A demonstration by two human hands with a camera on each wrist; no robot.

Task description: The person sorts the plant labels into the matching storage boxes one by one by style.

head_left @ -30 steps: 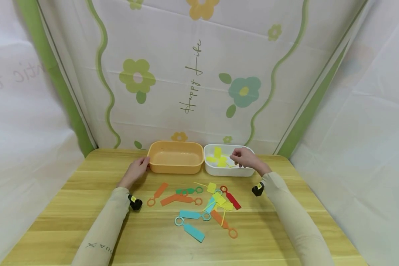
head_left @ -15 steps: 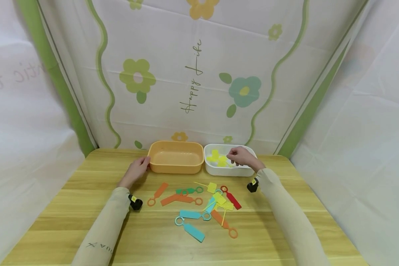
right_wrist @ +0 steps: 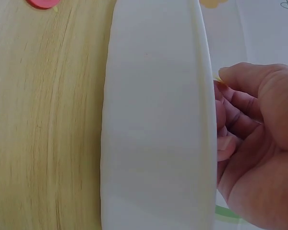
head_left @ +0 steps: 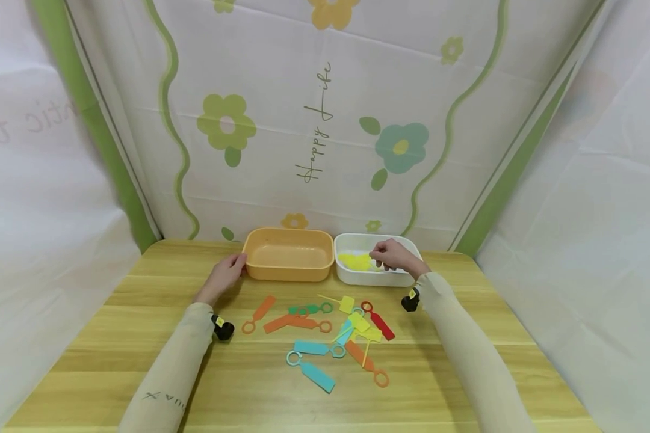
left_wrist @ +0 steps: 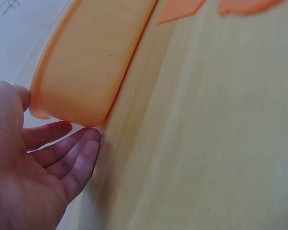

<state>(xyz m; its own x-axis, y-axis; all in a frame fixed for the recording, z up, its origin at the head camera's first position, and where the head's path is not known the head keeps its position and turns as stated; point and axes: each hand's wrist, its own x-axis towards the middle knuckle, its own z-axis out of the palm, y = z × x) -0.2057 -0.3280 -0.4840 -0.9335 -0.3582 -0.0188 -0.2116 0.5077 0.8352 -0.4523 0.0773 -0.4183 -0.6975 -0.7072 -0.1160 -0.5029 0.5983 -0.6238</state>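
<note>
My right hand (head_left: 394, 255) is over the white bin (head_left: 376, 278). Between its thumb and forefinger it pinches a thin yellow end (right_wrist: 220, 80), seen past the bin's wall in the right wrist view; this looks like the tail of a yellow label tie. Just left of these fingers, yellow label ties (head_left: 353, 261) lie heaped in the bin. My left hand (left_wrist: 41, 167) rests at the left end of the orange bin (left_wrist: 86, 72), thumb at the rim and loosely bent fingertips against the lower end wall.
In front of the bins several tags lie on the wooden table (head_left: 184, 300): orange tags (head_left: 262, 308), a green tag (head_left: 311, 309), blue tags (head_left: 317, 377), a red tag (head_left: 381, 325) and yellow label ties (head_left: 346, 304). A printed curtain (head_left: 281, 72) hangs behind.
My right hand has moved slightly left over the white bin. The yellow label ties inside have dropped into a lower, tighter heap. My left hand has stayed at the orange bin.
</note>
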